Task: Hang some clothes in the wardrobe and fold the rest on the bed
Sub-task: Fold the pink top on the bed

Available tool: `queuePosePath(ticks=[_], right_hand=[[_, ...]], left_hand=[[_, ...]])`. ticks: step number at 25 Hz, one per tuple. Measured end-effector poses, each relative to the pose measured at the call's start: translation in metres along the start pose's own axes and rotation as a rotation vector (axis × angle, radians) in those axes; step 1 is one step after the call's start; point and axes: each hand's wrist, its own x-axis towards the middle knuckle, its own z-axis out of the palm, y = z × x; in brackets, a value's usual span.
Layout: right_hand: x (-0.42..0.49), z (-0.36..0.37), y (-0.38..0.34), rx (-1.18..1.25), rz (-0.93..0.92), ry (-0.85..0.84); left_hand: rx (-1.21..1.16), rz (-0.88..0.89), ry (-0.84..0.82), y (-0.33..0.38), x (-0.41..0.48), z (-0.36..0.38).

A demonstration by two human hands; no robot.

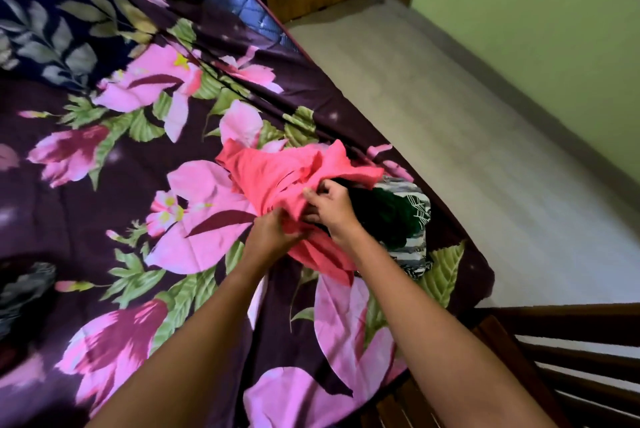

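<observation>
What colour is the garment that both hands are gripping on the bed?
The garment is plain coral pink, clearest in the head view.

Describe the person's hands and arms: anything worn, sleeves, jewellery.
The left hand and right hand are bare: no gloves, rings, watch or bracelet show. The left forearm and right forearm are uncovered down to the frame edge, with no sleeves in view. Some fingertips are hidden in the pink cloth, so those cannot be checked.
</observation>
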Motion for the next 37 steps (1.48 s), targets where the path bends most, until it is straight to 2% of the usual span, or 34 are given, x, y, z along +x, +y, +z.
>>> queuePosePath(ticks=[4,6,8,10,12,16,20,23,25,26,30,33,35,37], right_hand=[[-0.042,0.053,-0.050,0.005,-0.093,-0.149],[-0.062,0.075,-0.074,-0.178,-0.236,-0.133],[-0.090,0.112,-0.095,-0.439,-0.455,-0.107],[-0.091,0.127,-0.100,-0.680,-0.582,-0.059],[-0.109,0.167,-0.107,-0.789,-0.690,-0.109],[-0.156,0.252,-0.142,-0.587,-0.861,-0.095],[-0.191,0.301,-0.178,-0.439,-1.036,-0.072],[-0.212,0.328,-0.203,-0.394,-1.142,-0.058],[-0.221,0.341,-0.216,-0.433,-1.156,-0.081],[-0.224,0.345,-0.221,-0.462,-1.152,-0.103],[-0.230,0.348,-0.240,-0.571,-1.117,-0.161],[-0.232,0.351,-0.260,-0.654,-1.003,-0.173],[-0.233,0.351,-0.271,-0.564,-0.846,-0.181],[-0.231,0.351,-0.280,-0.294,-0.621,-0.225]], left_hand=[[-0.091,-0.027,0.292,-0.002,-0.028,-0.067],[-0.209,-0.113,0.495,-0.003,-0.043,-0.111],[-0.299,-0.148,0.643,-0.009,-0.069,-0.173],[-0.296,-0.058,0.640,-0.005,-0.071,-0.194],[-0.336,0.049,0.678,-0.006,-0.092,-0.233],[-0.449,0.128,0.834,-0.010,-0.136,-0.319],[-0.468,0.275,0.736,-0.022,-0.171,-0.384],[-0.320,0.308,0.581,-0.037,-0.195,-0.416],[-0.269,0.286,0.522,-0.050,-0.204,-0.431],[-0.270,0.263,0.548,-0.054,-0.206,-0.438],[-0.209,0.228,0.726,-0.060,-0.203,-0.460],[-0.069,0.136,0.907,-0.057,-0.201,-0.465],[-0.051,0.171,1.022,-0.051,-0.202,-0.464],[-0.059,0.309,1.078,-0.043,-0.203,-0.461]])
